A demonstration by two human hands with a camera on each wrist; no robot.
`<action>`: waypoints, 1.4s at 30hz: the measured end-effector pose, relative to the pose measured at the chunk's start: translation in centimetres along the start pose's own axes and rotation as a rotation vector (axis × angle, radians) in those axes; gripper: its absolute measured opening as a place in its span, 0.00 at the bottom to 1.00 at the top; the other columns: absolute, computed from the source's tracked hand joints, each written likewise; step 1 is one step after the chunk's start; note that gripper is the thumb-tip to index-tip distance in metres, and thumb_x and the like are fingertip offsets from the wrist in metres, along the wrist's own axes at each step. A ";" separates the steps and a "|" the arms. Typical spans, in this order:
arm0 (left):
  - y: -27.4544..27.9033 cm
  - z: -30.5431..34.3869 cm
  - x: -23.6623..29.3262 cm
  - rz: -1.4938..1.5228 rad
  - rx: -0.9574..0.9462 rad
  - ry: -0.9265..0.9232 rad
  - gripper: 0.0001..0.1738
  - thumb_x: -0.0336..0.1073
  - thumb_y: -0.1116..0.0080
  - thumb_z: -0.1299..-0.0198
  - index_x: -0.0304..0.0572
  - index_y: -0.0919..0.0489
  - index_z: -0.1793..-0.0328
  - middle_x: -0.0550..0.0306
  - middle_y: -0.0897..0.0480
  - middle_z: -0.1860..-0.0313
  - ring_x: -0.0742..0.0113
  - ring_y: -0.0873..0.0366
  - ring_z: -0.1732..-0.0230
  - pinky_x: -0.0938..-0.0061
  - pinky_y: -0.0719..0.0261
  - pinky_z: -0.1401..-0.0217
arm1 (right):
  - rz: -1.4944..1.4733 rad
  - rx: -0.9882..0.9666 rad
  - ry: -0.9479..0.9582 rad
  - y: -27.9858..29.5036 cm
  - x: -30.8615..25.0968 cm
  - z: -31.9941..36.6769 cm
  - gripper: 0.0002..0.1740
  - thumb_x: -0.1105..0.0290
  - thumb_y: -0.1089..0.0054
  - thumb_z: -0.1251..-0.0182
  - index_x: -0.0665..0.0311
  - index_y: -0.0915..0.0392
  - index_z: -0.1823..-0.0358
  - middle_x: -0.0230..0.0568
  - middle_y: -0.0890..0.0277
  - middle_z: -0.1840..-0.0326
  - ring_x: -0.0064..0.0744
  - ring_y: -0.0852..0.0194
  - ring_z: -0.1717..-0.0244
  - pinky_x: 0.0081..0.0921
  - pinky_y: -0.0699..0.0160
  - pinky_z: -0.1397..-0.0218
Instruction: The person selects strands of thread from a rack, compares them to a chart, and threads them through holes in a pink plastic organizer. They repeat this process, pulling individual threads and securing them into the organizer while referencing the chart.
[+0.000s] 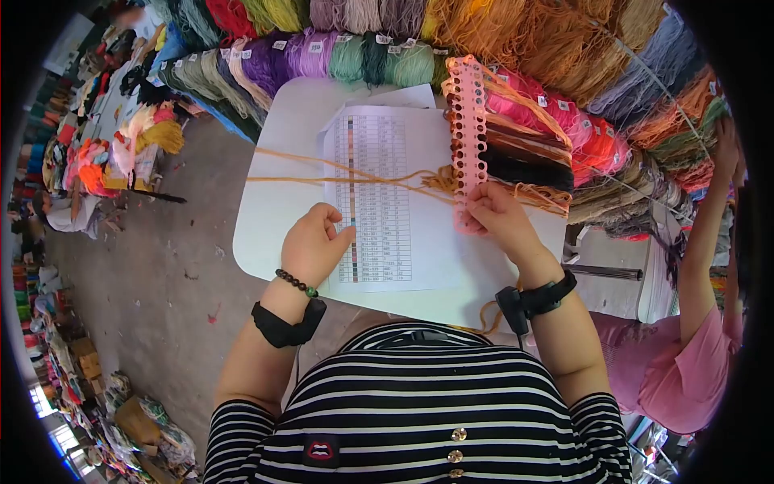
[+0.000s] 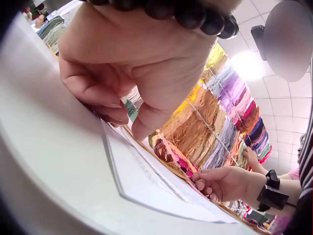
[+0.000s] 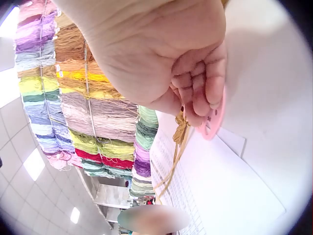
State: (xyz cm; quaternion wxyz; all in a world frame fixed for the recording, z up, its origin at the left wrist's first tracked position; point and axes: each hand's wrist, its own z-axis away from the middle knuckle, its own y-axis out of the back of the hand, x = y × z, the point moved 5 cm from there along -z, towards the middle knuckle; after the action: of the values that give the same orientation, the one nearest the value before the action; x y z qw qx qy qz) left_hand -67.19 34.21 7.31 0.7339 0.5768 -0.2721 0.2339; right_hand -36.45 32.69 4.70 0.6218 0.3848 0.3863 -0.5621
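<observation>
A pink perforated thread organizer (image 1: 469, 129) lies along the right side of the white table, its holes looped with brown, black, orange and pink threads. My right hand (image 1: 501, 219) pinches its near end between thumb and fingers, as the right wrist view also shows. From a golden-brown knotted bundle (image 3: 181, 128) beside the strip, loose strands (image 1: 322, 179) run left across a printed chart (image 1: 379, 226). Over the chart's left edge, my left hand (image 1: 314, 246) rests with fingers loosely bent, nothing visible between them. Its thumb (image 2: 148, 120) and fingertips are close over the paper.
Labelled yarn skeins (image 1: 310, 58) in many colours hang and lie along the table's far side. The white table (image 1: 274, 226) has rounded corners. At the right, a person in a pink shirt (image 1: 677, 371) reaches up to the skeins. More yarn piles (image 1: 121, 153) are at the left.
</observation>
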 end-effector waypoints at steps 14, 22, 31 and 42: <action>-0.3 0.6 -0.1 -0.005 0.030 -0.023 0.19 0.37 0.31 0.50 0.35 0.24 0.55 0.63 0.27 0.81 0.71 0.29 0.79 0.75 0.29 0.72 | 0.007 0.000 0.004 0.0 -0.1 -0.1 0.09 0.68 0.43 0.30 0.66 0.29 0.58 0.34 0.22 0.69 0.19 0.24 0.70 0.16 0.26 0.68; -0.3 -0.6 0.9 -0.192 0.042 0.042 0.22 0.47 0.33 0.48 0.36 0.27 0.61 0.52 0.24 0.80 0.56 0.23 0.76 0.65 0.27 0.71 | -0.016 0.028 0.030 -0.3 0.1 0.1 0.10 0.69 0.44 0.30 0.67 0.29 0.55 0.33 0.22 0.69 0.19 0.24 0.70 0.16 0.25 0.68; -0.3 -0.9 1.0 -0.236 0.034 0.061 0.24 0.50 0.33 0.48 0.37 0.28 0.62 0.45 0.21 0.75 0.47 0.21 0.70 0.60 0.24 0.66 | 0.062 -0.041 0.019 1.8 -6.2 1.2 0.10 0.66 0.41 0.30 0.66 0.24 0.57 0.31 0.22 0.67 0.16 0.27 0.72 0.14 0.30 0.71; 0.2 -0.2 2.4 -0.285 0.039 0.068 0.25 0.52 0.32 0.50 0.39 0.26 0.61 0.44 0.18 0.70 0.43 0.19 0.65 0.56 0.22 0.62 | 0.290 0.698 0.906 9.2 -27.9 -5.2 0.17 0.67 0.36 0.37 0.67 0.20 0.49 0.42 0.18 0.64 0.29 0.20 0.66 0.25 0.22 0.59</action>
State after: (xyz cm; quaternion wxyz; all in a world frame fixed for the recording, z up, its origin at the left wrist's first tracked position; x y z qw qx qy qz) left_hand -65.58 34.51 9.03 0.7570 0.6156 -0.1579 0.1519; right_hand -29.48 49.32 28.49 0.3020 0.8173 0.3491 -0.3448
